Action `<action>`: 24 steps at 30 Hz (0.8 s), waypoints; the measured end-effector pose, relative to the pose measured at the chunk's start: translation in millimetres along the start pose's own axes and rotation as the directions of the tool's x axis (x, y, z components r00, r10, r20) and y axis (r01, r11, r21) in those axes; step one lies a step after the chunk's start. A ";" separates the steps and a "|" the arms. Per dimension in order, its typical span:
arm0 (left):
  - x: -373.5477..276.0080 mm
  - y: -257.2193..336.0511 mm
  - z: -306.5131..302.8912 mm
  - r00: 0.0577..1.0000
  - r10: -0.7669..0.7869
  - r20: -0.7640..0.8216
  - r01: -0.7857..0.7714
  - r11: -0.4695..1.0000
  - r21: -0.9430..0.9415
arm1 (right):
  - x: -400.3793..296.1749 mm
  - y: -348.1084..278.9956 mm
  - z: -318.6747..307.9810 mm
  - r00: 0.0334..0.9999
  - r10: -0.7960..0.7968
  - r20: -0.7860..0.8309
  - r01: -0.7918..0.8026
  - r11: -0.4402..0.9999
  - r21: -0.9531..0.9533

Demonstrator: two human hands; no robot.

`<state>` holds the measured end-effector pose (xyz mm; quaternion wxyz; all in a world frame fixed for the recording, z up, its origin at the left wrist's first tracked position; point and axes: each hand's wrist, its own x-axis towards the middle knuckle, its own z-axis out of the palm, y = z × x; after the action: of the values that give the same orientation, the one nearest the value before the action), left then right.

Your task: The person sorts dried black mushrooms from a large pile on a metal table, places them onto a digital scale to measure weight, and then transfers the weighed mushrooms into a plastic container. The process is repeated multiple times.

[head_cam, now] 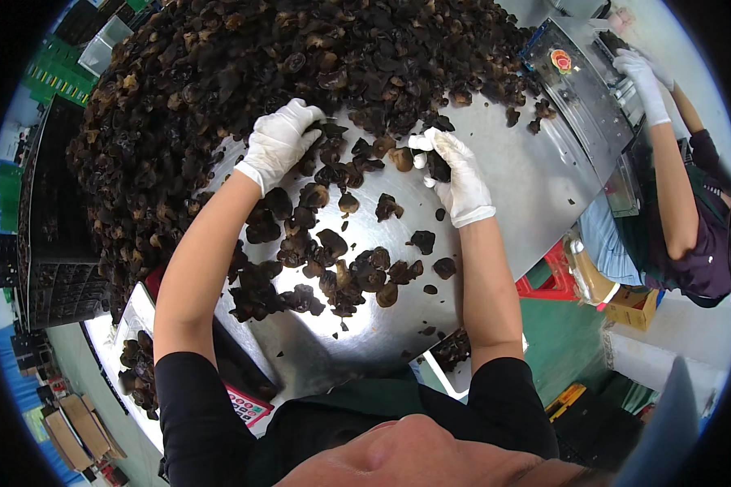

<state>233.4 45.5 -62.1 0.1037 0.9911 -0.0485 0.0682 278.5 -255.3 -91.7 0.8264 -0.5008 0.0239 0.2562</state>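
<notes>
Dark brown wood ear mushrooms (353,55) are heaped along the far and left side of a steel table (512,158). My left hand (283,143), in a white glove, bends its fingers at the near edge of the heap; whether a piece is pinched in its fingertips cannot be made out. In my gloved right hand (457,173) a dark mushroom piece (440,165) is held between the fingers and palm. A lighter brown piece (400,159) lies beside its fingertips. Between and below my hands, loose mushrooms (341,274) are scattered over the steel.
A scale keypad (248,406) and a mushroom pile (139,374) are near my left elbow. A white container (454,365) sits below the table's near edge. Rightward, a co-worker's gloved hand (639,76) is beyond a metal box (575,91). A red stool (551,274) stands there.
</notes>
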 end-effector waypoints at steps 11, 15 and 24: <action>29.9 17.0 -15.2 0.991 -0.133 0.024 0.112 0.706 -0.699 | 2.8 0.1 -6.6 0.995 -0.043 0.093 0.045 0.999 -0.012; 25.3 2.6 -34.7 0.985 0.044 0.167 0.153 0.225 -0.962 | -8.9 -9.2 9.5 0.984 0.051 0.172 -0.040 0.997 -0.065; 3.9 70.7 -28.2 0.957 0.213 0.196 0.178 0.102 -0.979 | -6.4 6.3 21.7 0.911 0.173 0.374 -0.173 0.984 -0.034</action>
<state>225.9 -17.7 -20.2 0.7314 0.6614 -0.1080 -0.1261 265.4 -237.3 -84.1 0.7896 -0.4386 -0.0907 0.4193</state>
